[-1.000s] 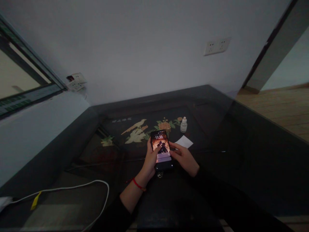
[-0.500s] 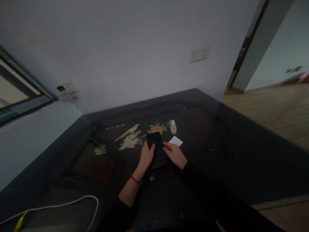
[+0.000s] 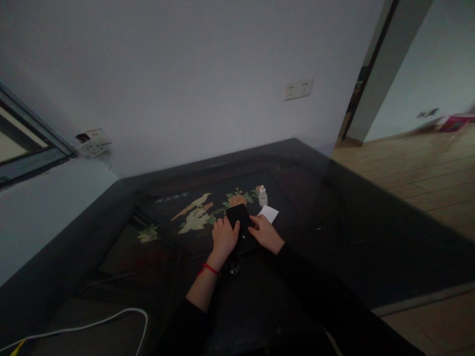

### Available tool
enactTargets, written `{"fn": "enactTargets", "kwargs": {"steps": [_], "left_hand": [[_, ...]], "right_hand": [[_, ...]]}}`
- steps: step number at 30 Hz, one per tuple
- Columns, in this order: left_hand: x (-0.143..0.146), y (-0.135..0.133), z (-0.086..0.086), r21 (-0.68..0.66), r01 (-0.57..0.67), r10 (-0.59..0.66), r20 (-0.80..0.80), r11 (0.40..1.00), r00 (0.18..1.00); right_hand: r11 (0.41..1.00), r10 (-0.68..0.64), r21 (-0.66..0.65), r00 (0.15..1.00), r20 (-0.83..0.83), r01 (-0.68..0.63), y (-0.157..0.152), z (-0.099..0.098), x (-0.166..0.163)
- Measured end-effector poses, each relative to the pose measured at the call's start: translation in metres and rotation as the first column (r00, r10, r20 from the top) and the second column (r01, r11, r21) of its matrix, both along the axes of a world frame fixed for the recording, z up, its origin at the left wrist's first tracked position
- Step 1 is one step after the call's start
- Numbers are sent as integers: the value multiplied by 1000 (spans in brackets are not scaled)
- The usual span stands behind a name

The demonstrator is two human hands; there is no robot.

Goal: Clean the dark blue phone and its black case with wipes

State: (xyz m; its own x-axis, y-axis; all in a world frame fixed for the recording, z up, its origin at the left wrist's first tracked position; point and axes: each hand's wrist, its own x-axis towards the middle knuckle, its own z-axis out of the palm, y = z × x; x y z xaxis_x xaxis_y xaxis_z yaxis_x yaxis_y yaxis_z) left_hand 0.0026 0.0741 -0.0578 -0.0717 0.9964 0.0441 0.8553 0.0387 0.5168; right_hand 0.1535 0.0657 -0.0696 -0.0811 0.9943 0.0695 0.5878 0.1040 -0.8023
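our view has swung rightward since the first frame, so the sockets [image 3: 299,89] sit further left, and the lit screen has gone dark; both hands are still at the phone [image 3: 239,216]. it is in front of us, over the near part of the table [image 3: 352,237], with the bottle [image 3: 263,197] and paper [image 3: 269,213] just beyond. our left hand [image 3: 224,238] is wrapped round the left edge, thumb over the dark face. our right hand [image 3: 267,234] is narrow, fingertips at the right edge; whether it grips or merely steadies, we cannot tell. we judge the phone stiff, fairly light, smooth enough to slip, its glass breakable if dropped. best to hold it by both long edges, sparing the face any hard squeeze.
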Motion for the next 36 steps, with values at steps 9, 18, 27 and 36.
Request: {"fn": "enactTargets", "kwargs": {"steps": [9, 18, 27, 36], "left_hand": [[-4, 2, -3, 33, 44, -43, -9, 999, 999], [-27, -23, -3, 96, 119, -127, 78, 988, 989], [-20, -49, -4, 114, 296, -312, 172, 948, 934], [-29, -43, -6, 113, 320, -339, 262, 941, 904]], "right_hand": [[997, -10, 73, 991, 131, 1, -1, -5, -3], [971, -159, 228, 919, 361, 78, 0, 13, 61], [967, 22, 191, 797, 603, -171, -13, 5, 76], [908, 212, 135, 712, 669, -397, -10, 6, 66]]}}
